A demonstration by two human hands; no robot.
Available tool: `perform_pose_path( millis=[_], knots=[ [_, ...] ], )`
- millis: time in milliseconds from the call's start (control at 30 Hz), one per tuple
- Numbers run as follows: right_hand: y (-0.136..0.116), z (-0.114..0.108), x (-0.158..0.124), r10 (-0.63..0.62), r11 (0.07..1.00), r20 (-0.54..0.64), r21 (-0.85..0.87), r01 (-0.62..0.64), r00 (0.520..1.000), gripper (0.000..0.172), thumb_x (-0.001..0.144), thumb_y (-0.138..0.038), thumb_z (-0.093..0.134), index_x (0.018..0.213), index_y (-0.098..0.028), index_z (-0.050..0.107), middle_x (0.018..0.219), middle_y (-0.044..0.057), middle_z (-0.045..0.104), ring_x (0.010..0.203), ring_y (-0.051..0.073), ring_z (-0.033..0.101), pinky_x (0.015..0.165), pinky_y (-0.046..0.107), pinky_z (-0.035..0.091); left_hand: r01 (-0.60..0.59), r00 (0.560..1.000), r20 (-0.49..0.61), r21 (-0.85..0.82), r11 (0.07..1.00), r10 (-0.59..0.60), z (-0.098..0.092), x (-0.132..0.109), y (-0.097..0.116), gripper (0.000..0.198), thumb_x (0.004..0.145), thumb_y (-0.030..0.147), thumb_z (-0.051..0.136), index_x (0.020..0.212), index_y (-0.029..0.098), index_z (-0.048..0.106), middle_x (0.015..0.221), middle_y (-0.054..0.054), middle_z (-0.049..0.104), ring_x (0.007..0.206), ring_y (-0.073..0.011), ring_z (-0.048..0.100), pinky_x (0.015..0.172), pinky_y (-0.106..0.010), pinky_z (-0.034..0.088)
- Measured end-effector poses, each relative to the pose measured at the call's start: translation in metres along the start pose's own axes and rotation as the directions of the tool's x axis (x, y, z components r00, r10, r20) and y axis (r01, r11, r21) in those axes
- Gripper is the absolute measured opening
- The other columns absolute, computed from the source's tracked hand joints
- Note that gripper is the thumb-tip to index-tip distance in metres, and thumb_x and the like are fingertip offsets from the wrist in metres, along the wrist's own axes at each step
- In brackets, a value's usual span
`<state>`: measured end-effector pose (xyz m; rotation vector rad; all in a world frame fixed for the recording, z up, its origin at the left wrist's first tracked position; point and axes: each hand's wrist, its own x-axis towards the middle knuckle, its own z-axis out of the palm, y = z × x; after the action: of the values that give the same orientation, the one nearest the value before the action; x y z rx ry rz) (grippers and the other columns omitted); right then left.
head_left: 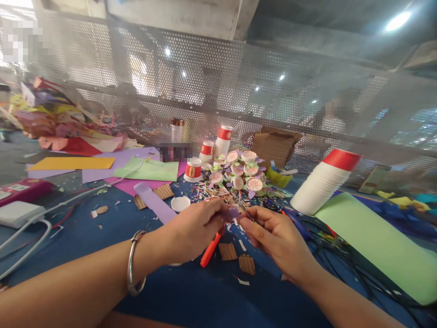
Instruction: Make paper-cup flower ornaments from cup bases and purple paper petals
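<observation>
My left hand [196,228], with a metal bangle [134,264] on its wrist, pinches a small purple paper piece [231,213] over the blue table. My right hand [273,234] meets it from the right, fingers curled, with what looks like thin scissor blades [244,209] sticking up from its grip. An orange marker [210,250] lies just under my left hand. Two small corrugated cardboard pieces [237,257] lie below the hands.
Behind the hands sits a pile of finished paper flowers with round printed centres [244,175]. A tilted stack of white cups with a red rim [324,182], small red-and-white cups [193,169], coloured paper sheets [146,169], a green sheet [375,241], a white charger and cables [18,213]. Mesh fence behind.
</observation>
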<state>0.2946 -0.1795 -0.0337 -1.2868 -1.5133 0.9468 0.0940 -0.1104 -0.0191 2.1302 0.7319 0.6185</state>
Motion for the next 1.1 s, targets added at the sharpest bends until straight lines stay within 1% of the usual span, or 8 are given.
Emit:
perform_pose_path(
  millis=[100, 200, 367, 467, 800, 900, 1000, 1100],
  knots=[
    [-0.002, 0.001, -0.002, 0.023, 0.997, -0.018, 0.072, -0.022, 1.000, 0.039, 0.091, -0.056, 0.063, 0.089, -0.017, 0.063, 0.058, -0.007, 0.041, 0.049, 0.006, 0.030, 0.042, 0.020, 0.019, 0.033, 0.995, -0.083, -0.280, 0.960, -0.058, 0.001, 0.005, -0.005, 0.018, 0.098, 0.025, 0.044, 0.085, 0.018, 0.053, 0.067, 0.003, 0.050, 0.060, -0.0109, 0.045, 0.058, -0.025, 0.035],
    [-0.006, 0.002, -0.004, 0.060, 0.989, -0.009, 0.138, -0.058, 0.998, 0.044, 0.092, -0.060, 0.059, 0.087, -0.016, 0.063, 0.053, -0.008, 0.037, 0.045, 0.005, 0.025, 0.039, 0.020, 0.014, 0.049, 0.988, -0.095, -0.543, 0.838, -0.119, 0.003, 0.007, -0.009, 0.022, 0.099, 0.029, 0.045, 0.081, 0.018, 0.050, 0.068, 0.003, 0.049, 0.058, -0.0091, 0.042, 0.058, -0.024, 0.033],
    [-0.013, 0.004, -0.007, 0.126, 0.965, 0.066, 0.222, -0.138, 0.990, 0.045, 0.092, -0.060, 0.060, 0.087, -0.016, 0.065, 0.053, -0.008, 0.035, 0.043, 0.005, 0.022, 0.035, 0.018, 0.012, 0.066, 0.983, -0.069, -0.733, 0.677, -0.170, 0.006, 0.009, -0.008, 0.017, 0.095, 0.023, 0.048, 0.080, 0.018, 0.051, 0.070, 0.002, 0.053, 0.060, -0.0091, 0.044, 0.059, -0.023, 0.035],
    [-0.014, 0.005, -0.006, 0.137, 0.952, 0.087, 0.264, -0.156, 0.987, 0.045, 0.092, -0.059, 0.059, 0.085, -0.016, 0.066, 0.052, -0.008, 0.035, 0.042, 0.004, 0.022, 0.034, 0.016, 0.011, 0.072, 0.984, -0.051, -0.758, 0.649, -0.169, 0.005, 0.009, -0.005, 0.016, 0.095, 0.023, 0.049, 0.081, 0.017, 0.052, 0.070, 0.001, 0.052, 0.062, -0.0093, 0.044, 0.059, -0.022, 0.034],
    [-0.014, 0.005, -0.005, 0.149, 0.929, 0.113, 0.323, -0.178, 0.982, 0.044, 0.092, -0.057, 0.061, 0.081, -0.015, 0.066, 0.050, -0.008, 0.035, 0.040, 0.003, 0.022, 0.033, 0.015, 0.012, 0.077, 0.989, -0.027, -0.746, 0.661, -0.146, 0.010, 0.007, -0.003, 0.016, 0.095, 0.025, 0.049, 0.082, 0.017, 0.052, 0.069, 0.002, 0.051, 0.062, -0.0094, 0.043, 0.059, -0.023, 0.031],
    [-0.015, 0.006, -0.006, 0.151, 0.928, 0.112, 0.327, -0.180, 0.982, 0.044, 0.092, -0.057, 0.062, 0.080, -0.015, 0.066, 0.050, -0.008, 0.036, 0.040, 0.003, 0.022, 0.034, 0.015, 0.012, 0.056, 0.994, -0.020, -0.746, 0.663, -0.107, 0.010, 0.008, -0.004, 0.015, 0.095, 0.026, 0.049, 0.085, 0.017, 0.054, 0.070, 0.002, 0.051, 0.062, -0.0090, 0.043, 0.059, -0.023, 0.032],
    [-0.015, 0.006, -0.006, 0.154, 0.917, 0.121, 0.353, -0.187, 0.981, 0.044, 0.091, -0.058, 0.063, 0.079, -0.015, 0.065, 0.049, -0.009, 0.036, 0.040, 0.003, 0.021, 0.034, 0.015, 0.012, 0.021, 0.998, -0.022, -0.712, 0.702, -0.052, 0.010, 0.008, -0.006, 0.014, 0.095, 0.024, 0.047, 0.084, 0.017, 0.053, 0.070, 0.003, 0.051, 0.060, -0.0087, 0.042, 0.060, -0.023, 0.032],
    [-0.013, 0.005, -0.007, 0.159, 0.906, 0.131, 0.374, -0.197, 0.979, 0.044, 0.090, -0.058, 0.063, 0.080, -0.015, 0.065, 0.048, -0.009, 0.036, 0.039, 0.003, 0.019, 0.033, 0.015, 0.011, -0.018, 1.000, -0.010, -0.618, 0.786, 0.015, 0.011, 0.007, -0.007, 0.017, 0.097, 0.026, 0.045, 0.084, 0.018, 0.052, 0.071, 0.003, 0.050, 0.063, -0.0099, 0.044, 0.063, -0.025, 0.035]
  ],
)
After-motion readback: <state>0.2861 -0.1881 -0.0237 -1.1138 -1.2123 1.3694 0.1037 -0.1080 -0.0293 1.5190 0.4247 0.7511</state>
